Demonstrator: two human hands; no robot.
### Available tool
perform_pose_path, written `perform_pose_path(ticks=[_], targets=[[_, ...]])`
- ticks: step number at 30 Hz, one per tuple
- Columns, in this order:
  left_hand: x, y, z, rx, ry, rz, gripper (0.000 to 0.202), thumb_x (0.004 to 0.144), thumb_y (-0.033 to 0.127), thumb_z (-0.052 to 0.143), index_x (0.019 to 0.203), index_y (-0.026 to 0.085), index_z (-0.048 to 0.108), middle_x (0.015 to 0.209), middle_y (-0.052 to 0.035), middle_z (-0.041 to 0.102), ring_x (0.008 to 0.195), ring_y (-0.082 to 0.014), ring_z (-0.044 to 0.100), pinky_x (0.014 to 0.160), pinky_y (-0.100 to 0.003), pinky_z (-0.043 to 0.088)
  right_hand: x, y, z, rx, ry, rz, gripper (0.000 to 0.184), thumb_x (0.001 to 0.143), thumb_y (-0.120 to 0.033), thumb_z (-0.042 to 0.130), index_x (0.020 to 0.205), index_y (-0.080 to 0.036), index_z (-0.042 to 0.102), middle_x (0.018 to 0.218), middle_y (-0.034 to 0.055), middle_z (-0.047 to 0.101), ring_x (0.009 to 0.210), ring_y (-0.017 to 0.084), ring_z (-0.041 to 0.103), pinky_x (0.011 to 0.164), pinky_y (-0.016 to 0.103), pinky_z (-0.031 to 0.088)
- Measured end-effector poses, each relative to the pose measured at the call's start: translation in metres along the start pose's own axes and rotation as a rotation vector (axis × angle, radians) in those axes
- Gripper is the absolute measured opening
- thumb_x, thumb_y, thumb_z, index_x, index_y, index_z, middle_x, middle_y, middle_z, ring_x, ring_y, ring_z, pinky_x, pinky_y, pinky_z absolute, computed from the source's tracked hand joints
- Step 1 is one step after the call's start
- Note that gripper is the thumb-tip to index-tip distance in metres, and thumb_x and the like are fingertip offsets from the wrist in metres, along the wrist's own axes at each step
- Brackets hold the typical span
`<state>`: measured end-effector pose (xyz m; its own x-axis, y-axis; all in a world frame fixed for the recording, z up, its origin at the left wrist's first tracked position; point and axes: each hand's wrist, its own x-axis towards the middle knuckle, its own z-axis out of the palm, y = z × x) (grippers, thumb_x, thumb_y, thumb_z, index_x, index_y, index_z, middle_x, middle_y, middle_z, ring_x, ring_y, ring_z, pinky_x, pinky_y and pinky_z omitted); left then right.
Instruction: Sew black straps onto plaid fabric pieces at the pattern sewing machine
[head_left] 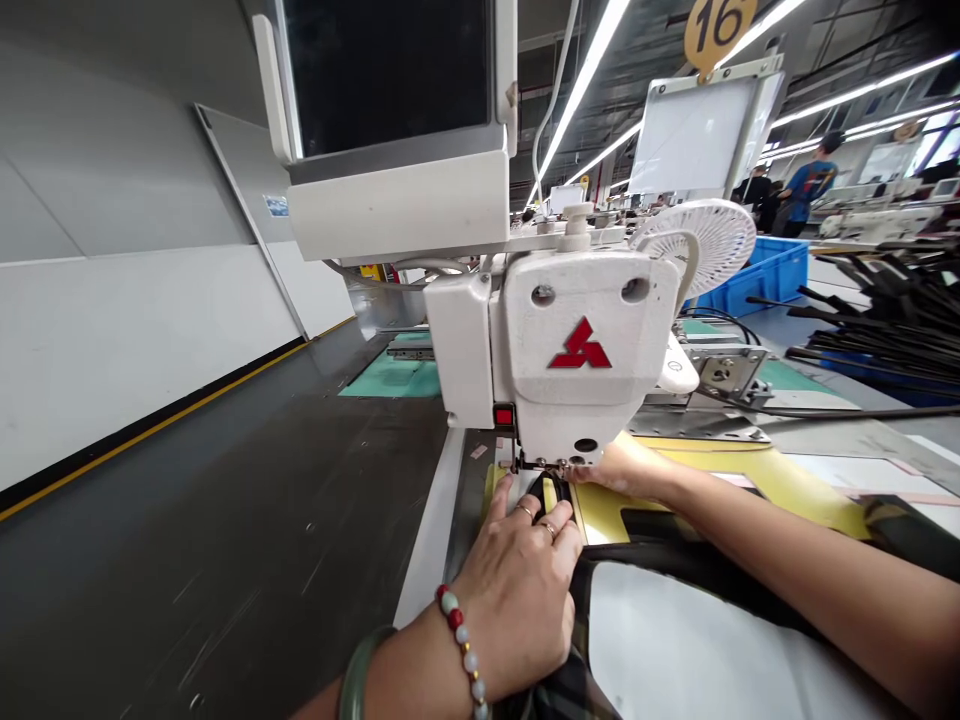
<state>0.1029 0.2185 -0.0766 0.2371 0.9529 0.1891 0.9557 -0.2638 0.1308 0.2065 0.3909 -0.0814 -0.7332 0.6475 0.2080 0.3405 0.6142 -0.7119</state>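
A white industrial sewing machine head [589,330] with a red three-diamond emblem stands over the work. Below its needle area lies black fabric [536,490] with a narrow yellow strip on it. My left hand [517,580] rests on this fabric, fingers spread and pointing at the needle area; it wears rings, a bead bracelet and a green bangle. From the right, my right hand [626,468] reaches in close beside the machine head over a yellow template sheet [780,490]. The machine partly covers that hand and its fingertips are hidden.
A dark screen [390,70] sits above the machine. To the right are a small white fan [705,245], a blue crate [772,275] and a pile of black strips [900,320]. A white panel [690,640] lies at the front. People [810,185] stand far back.
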Motion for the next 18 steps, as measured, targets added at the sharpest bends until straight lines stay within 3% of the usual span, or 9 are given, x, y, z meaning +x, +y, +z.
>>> perform_pose_path(ticks=[8, 18], targets=[[0.0018, 0.0034, -0.0012, 0.049, -0.014, 0.007, 0.038, 0.077, 0.019, 0.048, 0.114, 0.012, 0.052, 0.121, -0.0099, 0.055, 0.109, -0.0262, 0.047, 0.112, -0.051, 0.01, 0.0009, 0.0025, -0.0003, -0.044, -0.046, 0.055, 0.02, 0.056, -0.015, 0.063, 0.076, -0.016, 0.064, 0.077, 0.001, 0.069, 0.075, 0.018, 0.063, 0.067, 0.023, 0.052], [0.0013, 0.0039, -0.0015, 0.082, -0.018, 0.021, 0.035, 0.08, 0.02, 0.046, 0.113, 0.011, 0.053, 0.119, -0.0108, 0.056, 0.108, -0.027, 0.047, 0.111, -0.052, 0.014, 0.002, 0.0077, -0.0006, -0.023, -0.053, 0.042, 0.016, 0.056, -0.02, 0.065, 0.072, -0.019, 0.063, 0.078, 0.0011, 0.069, 0.076, 0.021, 0.063, 0.07, 0.025, 0.053]])
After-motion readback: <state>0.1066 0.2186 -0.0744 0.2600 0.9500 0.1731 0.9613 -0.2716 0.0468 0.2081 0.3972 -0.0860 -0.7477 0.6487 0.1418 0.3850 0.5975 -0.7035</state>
